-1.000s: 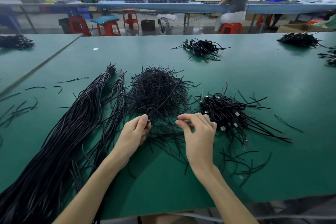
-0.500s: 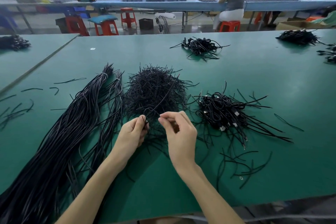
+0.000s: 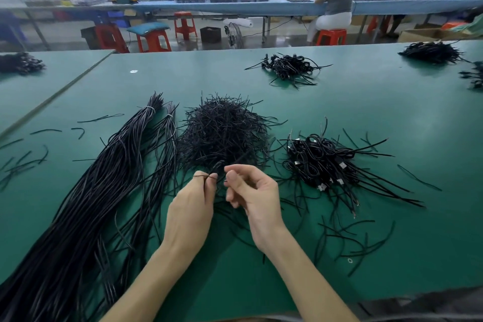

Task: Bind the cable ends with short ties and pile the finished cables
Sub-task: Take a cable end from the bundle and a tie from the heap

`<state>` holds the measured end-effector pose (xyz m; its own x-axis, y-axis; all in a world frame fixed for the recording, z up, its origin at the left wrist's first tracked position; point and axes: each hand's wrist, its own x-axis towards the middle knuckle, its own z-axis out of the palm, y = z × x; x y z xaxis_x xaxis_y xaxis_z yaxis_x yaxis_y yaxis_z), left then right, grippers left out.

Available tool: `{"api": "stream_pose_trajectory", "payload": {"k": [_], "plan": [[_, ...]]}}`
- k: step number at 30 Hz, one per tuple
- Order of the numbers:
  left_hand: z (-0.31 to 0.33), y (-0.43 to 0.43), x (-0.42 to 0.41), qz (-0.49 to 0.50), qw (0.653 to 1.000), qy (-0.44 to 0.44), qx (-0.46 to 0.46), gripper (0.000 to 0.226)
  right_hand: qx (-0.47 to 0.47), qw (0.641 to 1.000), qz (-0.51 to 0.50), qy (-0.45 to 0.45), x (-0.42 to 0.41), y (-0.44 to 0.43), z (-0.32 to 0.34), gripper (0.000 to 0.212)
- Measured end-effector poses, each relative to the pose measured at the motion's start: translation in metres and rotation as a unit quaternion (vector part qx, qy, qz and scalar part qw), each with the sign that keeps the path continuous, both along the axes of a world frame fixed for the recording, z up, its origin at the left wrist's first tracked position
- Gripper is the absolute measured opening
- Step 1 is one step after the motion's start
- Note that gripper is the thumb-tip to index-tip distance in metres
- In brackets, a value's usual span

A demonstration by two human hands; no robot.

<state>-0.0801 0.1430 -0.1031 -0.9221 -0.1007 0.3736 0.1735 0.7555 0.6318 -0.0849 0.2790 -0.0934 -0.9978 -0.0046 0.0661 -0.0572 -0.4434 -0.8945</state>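
Observation:
A mound of short black ties (image 3: 222, 131) sits in the middle of the green table (image 3: 339, 102). Just in front of it my left hand (image 3: 190, 212) pinches a thin black tie (image 3: 206, 177) that runs across its fingertips. My right hand (image 3: 253, 193) is right beside it with thumb and forefinger curled together near the tie's other end; whether it grips the tie is hard to see. A long bundle of black cables (image 3: 86, 204) lies to the left. A pile of bound cables with white plugs (image 3: 324, 162) lies to the right.
Loose ties lie scattered at the left (image 3: 23, 162) and at the front right (image 3: 350, 240). More cable heaps sit at the far middle (image 3: 287, 66), far right (image 3: 431, 52) and far left (image 3: 21, 63). People sit at a blue bench behind, among red stools.
My right hand has moved left from beside the bound pile to meet my left hand. A tie now lies across my left fingertips.

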Motion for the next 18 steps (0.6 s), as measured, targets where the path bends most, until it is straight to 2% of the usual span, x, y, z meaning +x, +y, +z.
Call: {"api": "stream_pose_trajectory", "payload": {"k": [4, 7, 12, 18], "plan": [[-0.002, -0.004, -0.003, -0.049, 0.994, -0.011, 0.094, 0.047, 0.038, 0.998, -0.049, 0.011, -0.002, -0.004, -0.004, 0.006], [-0.005, -0.004, -0.008, -0.095, 0.983, -0.027, 0.155, 0.043, 0.035, 0.996, -0.079, 0.008, -0.003, -0.002, -0.007, 0.005], [-0.007, -0.006, -0.010, -0.128, 0.971, -0.019, 0.203, 0.039, 0.051, 0.993, -0.110, 0.008, -0.004, 0.001, -0.012, 0.003], [-0.004, -0.005, -0.007, -0.156, 0.957, -0.052, 0.238, 0.039, 0.114, 0.989, -0.085, 0.030, -0.001, -0.003, -0.015, 0.019]]}}
